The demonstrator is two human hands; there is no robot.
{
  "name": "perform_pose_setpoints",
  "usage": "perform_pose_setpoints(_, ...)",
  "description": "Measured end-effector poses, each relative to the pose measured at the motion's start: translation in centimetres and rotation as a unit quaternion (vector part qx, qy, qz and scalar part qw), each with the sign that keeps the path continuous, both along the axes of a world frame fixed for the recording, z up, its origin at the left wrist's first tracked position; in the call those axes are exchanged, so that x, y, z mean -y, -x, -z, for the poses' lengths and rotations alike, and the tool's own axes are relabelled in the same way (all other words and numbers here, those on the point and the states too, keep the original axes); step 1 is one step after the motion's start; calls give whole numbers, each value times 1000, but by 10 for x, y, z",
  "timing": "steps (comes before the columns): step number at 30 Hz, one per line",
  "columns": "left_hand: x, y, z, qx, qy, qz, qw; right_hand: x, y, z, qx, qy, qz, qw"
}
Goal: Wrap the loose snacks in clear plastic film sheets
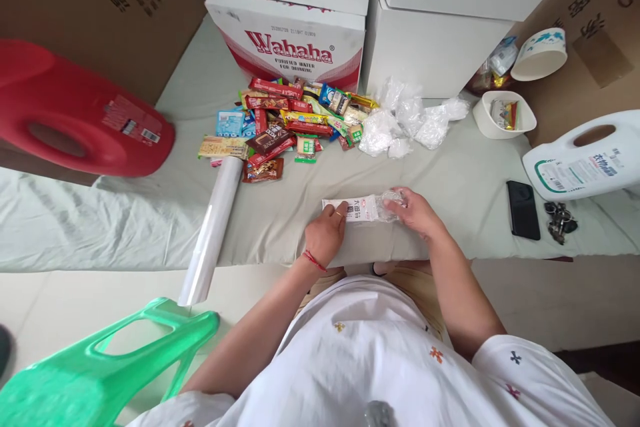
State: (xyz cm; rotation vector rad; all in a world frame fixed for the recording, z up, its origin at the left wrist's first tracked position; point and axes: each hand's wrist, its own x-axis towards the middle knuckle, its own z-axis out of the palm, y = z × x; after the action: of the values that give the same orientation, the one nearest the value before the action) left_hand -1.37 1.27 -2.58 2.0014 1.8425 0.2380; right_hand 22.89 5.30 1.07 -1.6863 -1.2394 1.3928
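A flat white snack packet (357,209) with dark printed characters lies on the cloth near the table's front edge. My left hand (326,230) is closed on its left end, thumb and fingers pressed to the wrapper. At the packet's right end is crumpled clear plastic film (390,205), and my right hand (415,212) pinches it. Whether the film goes all the way around the packet I cannot tell. Beyond my hands is a pile of wrapped snack bars (287,123), with several bundles in crumpled clear film (407,117) to its right.
A roll of clear film (213,230) juts over the front edge, above a green stool (115,360). A red jug (85,110) stands left. On the right are a phone (523,210), keys (560,221), a white jug (585,157) and a tub (483,117). Boxes (295,43) line the back.
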Motion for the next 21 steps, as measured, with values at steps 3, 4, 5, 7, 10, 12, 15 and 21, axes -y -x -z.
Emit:
perform_pose_setpoints(3, 0, -1, 1, 13, -1, -5, 1000, 6, -7, -8, -39, 2, -41, 998)
perform_pose_setpoints(4, 0, -1, 1, 16, -1, -6, 1000, 9, -14, -11, -43, 1, -26, 999)
perform_pose_setpoints(5, 1, 0, 2, 18, 0, -5, 1000, 13, -22, -13, -42, -1, -6, 999)
perform_pose_setpoints(7, 1, 0, 3, 16, 1, -4, 1000, 19, -40, -15, -40, -8, 37, 999)
perform_pose_setpoints(10, 0, 1, 4, 9, -4, -1, 1000, 24, -58, -14, -29, -24, 95, 995)
perform_pose_setpoints(12, 0, 1, 5, 6, -10, -2, 1000, 23, -59, -11, -13, -24, 107, 994)
perform_pose_setpoints(15, 0, 1, 5, 5, -17, -4, 1000, 13, -44, -5, -24, 11, 69, 997)
perform_pose_setpoints(21, 1, 0, 5, 12, -25, -3, 1000, -15, -19, 4, -67, 23, -3, 997)
